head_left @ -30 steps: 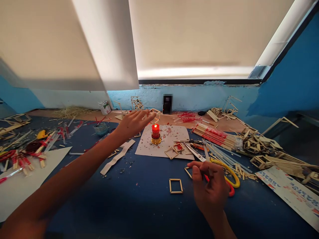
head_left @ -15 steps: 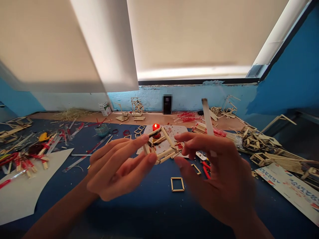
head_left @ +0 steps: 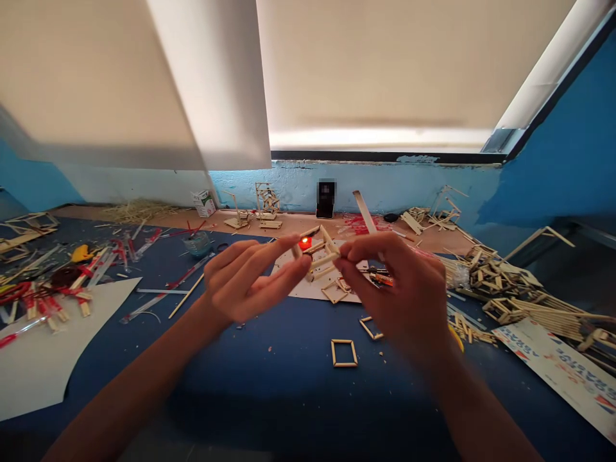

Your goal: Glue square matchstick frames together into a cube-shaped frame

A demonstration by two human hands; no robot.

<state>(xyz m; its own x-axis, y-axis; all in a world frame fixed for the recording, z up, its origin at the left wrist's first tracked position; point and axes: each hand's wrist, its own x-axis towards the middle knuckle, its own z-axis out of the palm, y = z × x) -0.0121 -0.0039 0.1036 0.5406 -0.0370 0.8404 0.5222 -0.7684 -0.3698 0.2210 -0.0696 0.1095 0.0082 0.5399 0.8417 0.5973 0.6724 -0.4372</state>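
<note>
My left hand (head_left: 250,276) pinches the left side of a small frame of wooden sticks (head_left: 323,262) between thumb and fingers. The thumb and fingertips of my right hand (head_left: 402,276) close on the frame's right corner. A whitish translucent glue stick (head_left: 364,212) also sits in my right hand, slanting up and left from behind the fingers. Just behind the wooden frame burns a red candle (head_left: 305,242), partly hidden by it. Below on the blue table lie a square stick frame (head_left: 344,365) and another one (head_left: 366,328), partly covered by my right hand.
A white board (head_left: 298,290) lies under the candle. Left are a white sheet (head_left: 91,346), red-and-clear sticks and a glass jar (head_left: 197,244). Piled stick structures (head_left: 503,276) and a printed card (head_left: 553,366) lie right. A phone (head_left: 326,200) leans against the wall.
My right hand has moved left and closed on the wooden frame's right corner. The glue stick now leans further left. Both hands and the frame sit slightly higher in view.
</note>
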